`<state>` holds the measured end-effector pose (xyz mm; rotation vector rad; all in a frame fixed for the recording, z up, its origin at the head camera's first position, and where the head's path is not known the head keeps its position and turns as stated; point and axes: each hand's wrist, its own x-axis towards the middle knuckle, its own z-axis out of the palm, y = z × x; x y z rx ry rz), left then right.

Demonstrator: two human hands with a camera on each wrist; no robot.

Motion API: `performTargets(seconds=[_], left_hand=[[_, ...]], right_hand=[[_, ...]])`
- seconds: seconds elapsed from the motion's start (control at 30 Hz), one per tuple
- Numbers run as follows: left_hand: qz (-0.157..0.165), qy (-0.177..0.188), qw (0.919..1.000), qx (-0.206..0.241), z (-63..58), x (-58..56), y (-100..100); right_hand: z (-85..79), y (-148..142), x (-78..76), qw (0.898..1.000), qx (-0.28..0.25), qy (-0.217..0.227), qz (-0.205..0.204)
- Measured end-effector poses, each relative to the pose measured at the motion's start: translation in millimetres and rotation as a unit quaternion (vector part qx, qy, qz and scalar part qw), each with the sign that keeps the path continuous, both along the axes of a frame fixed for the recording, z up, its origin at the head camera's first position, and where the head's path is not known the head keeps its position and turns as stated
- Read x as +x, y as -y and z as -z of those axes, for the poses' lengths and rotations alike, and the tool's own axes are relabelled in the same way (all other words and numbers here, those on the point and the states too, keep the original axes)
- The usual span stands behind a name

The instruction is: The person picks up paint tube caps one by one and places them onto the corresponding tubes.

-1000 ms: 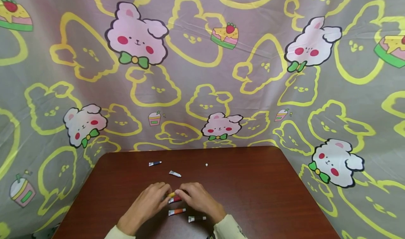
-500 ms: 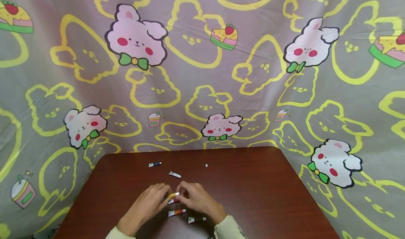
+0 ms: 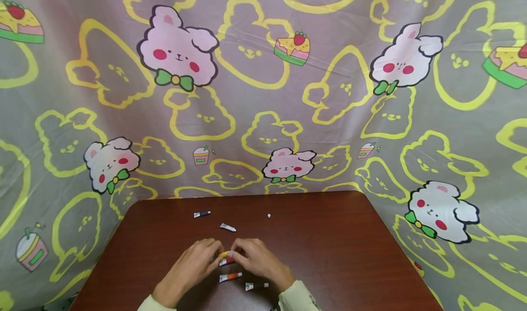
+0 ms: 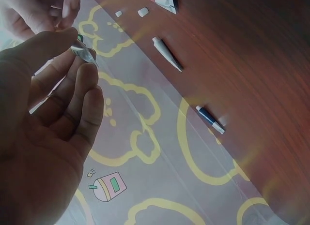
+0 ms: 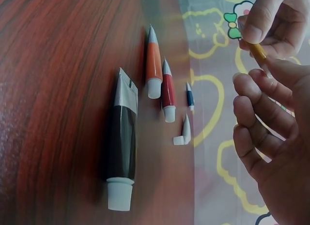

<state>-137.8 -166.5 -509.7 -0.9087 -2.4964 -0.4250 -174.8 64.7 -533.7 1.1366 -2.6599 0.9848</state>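
Yellow tube (image 5: 257, 52) is up off the tabletop (image 3: 329, 247), b/w both hands: L hand (image 3: 196, 258) has thumb & fingers pinching its silver tail, R hand (image 3: 257, 256) has thumb & fingers pinching the opp. end, hiding most of it. Red tube (image 3: 228, 260) lies just below, w/ orange tube (image 3: 230, 277) nearer the person & black tube (image 3: 257, 286) nearest, by the R wrist. Farther out, white tube (image 3: 228, 227), then dk blue tube (image 3: 201, 214) to its L, plus sm. white cap (image 3: 269, 215) well off R.
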Motion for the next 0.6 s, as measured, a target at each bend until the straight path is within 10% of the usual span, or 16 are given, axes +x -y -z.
performTargets(seconds=[0.6], left_hand=[[0.018, -0.034, 0.9993, 0.006, 5.7, -2.4, 0.7]], right_hand=[[1.8, -2.2, 0.1, 1.0, -0.007, -0.008, 0.004]])
